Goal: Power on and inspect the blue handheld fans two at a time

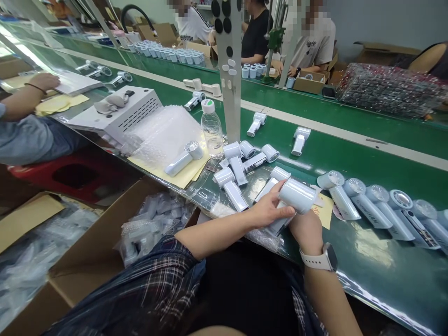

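Both my hands hold one pale blue handheld fan (297, 195) over the near edge of the green conveyor belt (350, 154). My left hand (269, 209) grips it from the left with the thumb on its round head. My right hand (307, 227), with a white watch on the wrist, holds its handle from below. Several more fans (234, 168) lie loose just left of my hands. Another row of fans (381, 205) lies side by side to the right. A small yellow card (325, 211) lies on the belt behind the held fan.
A clear water bottle (212, 128) stands by a white post (231, 70). A stack of bubble bags (164, 135) and a white metal box (119, 114) lie left. Open cartons of bagged parts (154, 224) sit by my knees. Other people work across the belt and at left.
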`<action>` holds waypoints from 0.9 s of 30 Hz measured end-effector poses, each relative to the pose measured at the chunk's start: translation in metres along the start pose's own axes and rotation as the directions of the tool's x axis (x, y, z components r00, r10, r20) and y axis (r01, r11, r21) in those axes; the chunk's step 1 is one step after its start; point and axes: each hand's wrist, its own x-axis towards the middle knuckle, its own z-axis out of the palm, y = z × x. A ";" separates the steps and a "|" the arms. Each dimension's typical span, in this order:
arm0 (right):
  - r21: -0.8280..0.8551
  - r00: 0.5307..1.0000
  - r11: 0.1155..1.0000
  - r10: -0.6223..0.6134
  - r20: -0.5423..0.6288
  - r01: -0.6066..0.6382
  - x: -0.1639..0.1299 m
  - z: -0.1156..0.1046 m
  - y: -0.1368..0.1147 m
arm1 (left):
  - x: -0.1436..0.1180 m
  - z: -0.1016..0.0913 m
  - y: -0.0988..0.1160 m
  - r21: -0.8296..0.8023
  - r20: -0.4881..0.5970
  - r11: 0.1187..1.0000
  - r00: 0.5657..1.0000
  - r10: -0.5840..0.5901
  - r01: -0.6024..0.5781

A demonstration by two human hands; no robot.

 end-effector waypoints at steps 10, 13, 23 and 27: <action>0.386 0.993 0.921 0.088 -0.077 -0.051 -0.007 0.008 0.001 | 0.001 -0.004 0.001 0.255 0.007 0.960 0.993 -0.118 0.112; 0.571 0.994 0.820 0.082 -0.075 -0.025 -0.013 0.010 0.005 | 0.000 -0.008 0.008 0.124 -0.060 0.991 0.998 -0.031 0.039; 0.815 0.994 0.569 -0.067 -0.084 0.107 -0.047 -0.006 -0.013 | 0.009 -0.016 0.052 -0.334 -0.039 0.939 0.997 0.069 -0.078; 0.844 0.972 0.509 -0.227 -0.058 0.169 -0.052 -0.014 -0.035 | 0.010 -0.009 0.054 -0.389 -0.010 0.918 0.997 0.081 -0.079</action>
